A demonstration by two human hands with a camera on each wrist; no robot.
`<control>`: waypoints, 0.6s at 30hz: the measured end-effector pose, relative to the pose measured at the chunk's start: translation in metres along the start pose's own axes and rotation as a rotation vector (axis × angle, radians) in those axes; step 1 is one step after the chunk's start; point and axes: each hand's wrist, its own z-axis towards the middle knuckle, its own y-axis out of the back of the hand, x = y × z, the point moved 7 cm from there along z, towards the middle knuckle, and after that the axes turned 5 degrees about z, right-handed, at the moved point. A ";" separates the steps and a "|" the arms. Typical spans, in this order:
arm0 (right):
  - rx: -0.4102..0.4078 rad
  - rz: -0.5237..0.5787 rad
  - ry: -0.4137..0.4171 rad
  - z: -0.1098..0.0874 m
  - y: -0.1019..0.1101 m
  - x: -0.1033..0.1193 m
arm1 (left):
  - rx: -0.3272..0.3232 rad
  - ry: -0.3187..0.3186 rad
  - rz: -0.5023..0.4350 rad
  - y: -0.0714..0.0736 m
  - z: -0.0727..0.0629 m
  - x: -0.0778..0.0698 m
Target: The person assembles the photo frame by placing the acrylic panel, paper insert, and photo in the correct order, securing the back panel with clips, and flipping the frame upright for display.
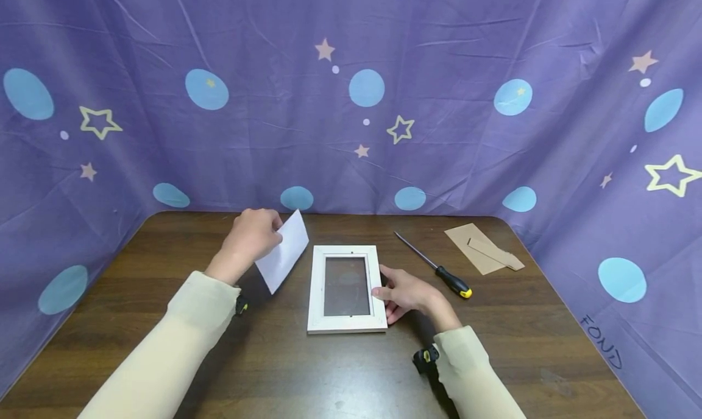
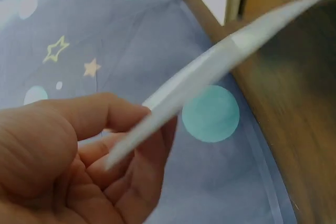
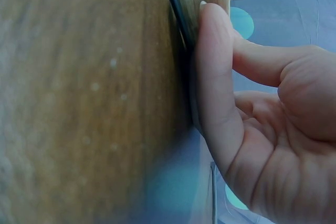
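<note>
My left hand pinches a white sheet of paper or card between thumb and fingers. The sheet is raised and tilted to the left of a white picture frame. In the left wrist view the sheet appears nearly edge-on above the left hand. The picture frame lies on the table, a grey see-through pane in its opening. Along its right edge my right hand grips it, thumb on top and fingers at the side. The right wrist view shows those fingers beside the frame's edge.
Right of the frame lies a screwdriver with a black and yellow handle. A brown backing board with a stand leg rests farther right on the wooden table. A purple patterned curtain hangs behind.
</note>
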 end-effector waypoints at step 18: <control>0.005 0.002 0.012 -0.001 -0.001 0.000 | 0.222 0.050 -0.544 -0.049 0.001 0.000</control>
